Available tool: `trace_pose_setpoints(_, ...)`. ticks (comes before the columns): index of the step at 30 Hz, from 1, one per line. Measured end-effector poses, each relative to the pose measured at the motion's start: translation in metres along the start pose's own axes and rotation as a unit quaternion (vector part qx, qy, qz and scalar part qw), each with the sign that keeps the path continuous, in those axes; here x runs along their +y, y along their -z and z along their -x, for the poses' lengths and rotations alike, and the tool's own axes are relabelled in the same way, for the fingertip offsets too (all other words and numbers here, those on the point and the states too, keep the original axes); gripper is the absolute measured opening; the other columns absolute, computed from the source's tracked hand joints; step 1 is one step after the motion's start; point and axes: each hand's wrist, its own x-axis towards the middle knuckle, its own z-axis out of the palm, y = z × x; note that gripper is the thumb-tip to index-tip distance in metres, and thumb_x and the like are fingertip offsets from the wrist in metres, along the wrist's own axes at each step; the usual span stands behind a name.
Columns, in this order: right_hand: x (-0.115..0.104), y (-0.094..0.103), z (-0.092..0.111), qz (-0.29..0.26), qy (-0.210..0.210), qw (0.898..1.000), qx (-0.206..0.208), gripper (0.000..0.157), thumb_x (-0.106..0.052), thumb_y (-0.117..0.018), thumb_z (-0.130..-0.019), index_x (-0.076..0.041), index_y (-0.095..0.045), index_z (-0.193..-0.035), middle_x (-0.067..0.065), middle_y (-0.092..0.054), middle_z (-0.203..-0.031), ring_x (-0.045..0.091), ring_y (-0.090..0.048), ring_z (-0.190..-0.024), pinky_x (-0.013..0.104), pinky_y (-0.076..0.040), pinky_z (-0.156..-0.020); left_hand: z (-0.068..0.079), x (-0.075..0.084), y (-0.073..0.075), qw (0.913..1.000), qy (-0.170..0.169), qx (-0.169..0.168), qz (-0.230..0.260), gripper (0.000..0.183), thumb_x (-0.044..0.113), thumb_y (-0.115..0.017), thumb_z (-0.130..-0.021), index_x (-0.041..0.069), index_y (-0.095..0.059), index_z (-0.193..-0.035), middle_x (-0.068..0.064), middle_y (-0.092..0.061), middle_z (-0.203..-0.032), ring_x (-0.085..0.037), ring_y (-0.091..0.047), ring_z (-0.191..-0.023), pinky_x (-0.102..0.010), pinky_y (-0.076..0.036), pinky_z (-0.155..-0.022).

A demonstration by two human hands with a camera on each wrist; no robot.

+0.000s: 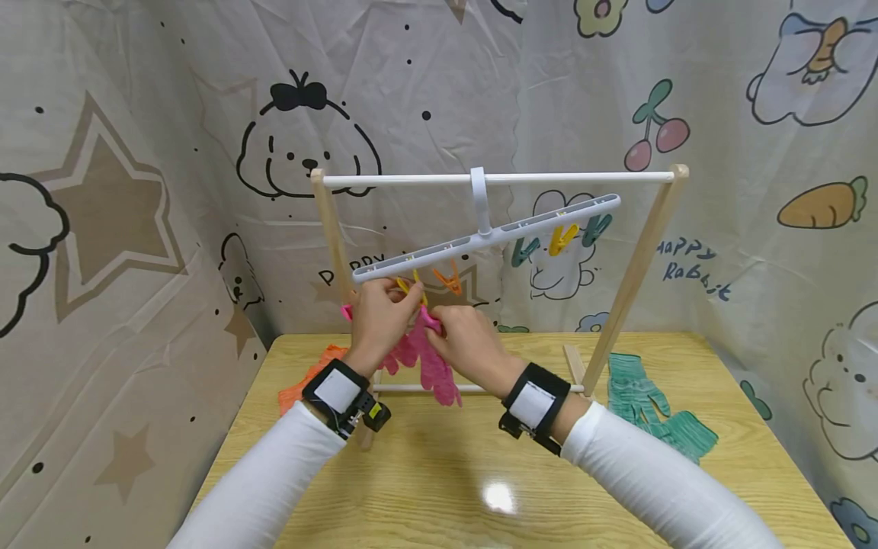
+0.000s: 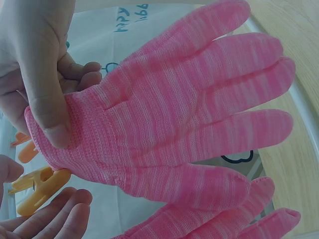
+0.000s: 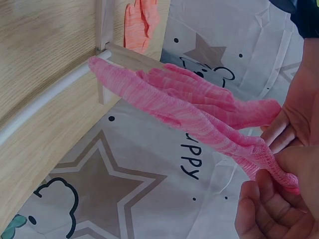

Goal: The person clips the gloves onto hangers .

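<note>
In the head view, my left hand (image 1: 379,319) pinches a yellow clothespin (image 2: 42,193) hanging under the left part of a grey hanger (image 1: 446,248). My right hand (image 1: 472,343) grips the cuff of a pink knitted glove (image 2: 164,114) between thumb and fingers. The clothespin's tip meets the cuff edge in the left wrist view; whether it bites the fabric I cannot tell. A second pink glove (image 3: 214,94) hangs beside the first, its cuff end near my left hand; its fastening is hidden. An orange clothespin (image 1: 449,278) hangs just right of the yellow one.
The hanger tilts, left end low, hooked on the white bar (image 1: 583,178) of a wooden-legged rack (image 1: 634,282). Its right side carries a yellow clothespin (image 1: 562,239) and two dark green clothespins (image 1: 597,229). Green gloves (image 1: 645,400) lie on the table right, an orange glove (image 1: 312,377) left.
</note>
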Motion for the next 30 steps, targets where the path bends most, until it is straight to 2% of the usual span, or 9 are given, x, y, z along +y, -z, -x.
trace_pose_setpoints(5, 0.004, -0.001, 0.0, -0.001, -0.012, 1.0, -0.002, 0.016, -0.014, -0.069, -0.094, -0.007, -0.065, -0.08, -0.001, -0.052, -0.064, 0.008, -0.046, -0.055, 0.019, -0.033, -0.05, 0.002, 0.001, -0.001, 0.9998, 0.012, -0.007, -0.012, 0.026, 0.034, -0.069, -0.092, 0.014, -0.072, -0.077, -0.004, -0.072, -0.064, -0.007, -0.05, -0.049, -0.024, -0.03, -0.044)
trace_pose_setpoints(11, 0.01, -0.001, -0.001, 0.002, -0.028, 1.0, -0.006, 0.016, -0.014, -0.068, -0.095, -0.007, -0.065, -0.08, -0.001, -0.054, -0.063, 0.008, -0.047, -0.054, 0.019, -0.034, -0.049, 0.004, 0.002, -0.002, 0.9994, 0.011, -0.012, -0.031, 0.028, 0.036, -0.069, -0.091, 0.012, -0.074, -0.078, -0.005, -0.074, -0.067, -0.008, -0.051, -0.05, -0.025, -0.031, -0.045)
trace_pose_setpoints(15, 0.012, -0.001, -0.001, 0.007, -0.036, 0.999, -0.004, 0.014, -0.014, -0.068, -0.094, -0.007, -0.067, -0.082, 0.0, -0.055, -0.064, 0.009, -0.048, -0.054, 0.02, -0.034, -0.049, 0.004, 0.002, -0.002, 0.9987, 0.013, -0.019, -0.045, 0.028, 0.039, -0.069, -0.091, 0.013, -0.076, -0.082, -0.003, -0.077, -0.073, -0.009, -0.058, -0.055, -0.025, -0.036, -0.046)
trace_pose_setpoints(21, 0.015, -0.002, -0.002, 0.017, -0.036, 0.999, 0.0, 0.014, -0.013, -0.069, -0.094, -0.007, -0.066, -0.081, 0.0, -0.057, -0.063, 0.009, -0.049, -0.053, 0.02, -0.035, -0.049, 0.005, 0.001, -0.002, 0.9978, 0.017, -0.028, -0.058, 0.029, 0.04, -0.069, -0.092, 0.013, -0.078, -0.089, -0.004, -0.079, -0.08, -0.014, -0.065, -0.061, -0.026, -0.039, -0.048)
trace_pose_setpoints(30, 0.019, -0.002, -0.002, 0.035, -0.037, 0.999, 0.01, 0.016, -0.012, -0.069, -0.092, -0.008, -0.064, -0.077, 0.0, -0.056, -0.062, 0.011, -0.048, -0.053, 0.023, -0.035, -0.048, 0.005, 0.001, -0.002, 0.997, 0.018, -0.036, -0.066, 0.029, 0.04, -0.068, -0.092, 0.013, -0.079, -0.094, -0.004, -0.08, -0.084, -0.015, -0.067, -0.062, -0.027, -0.038, -0.046)
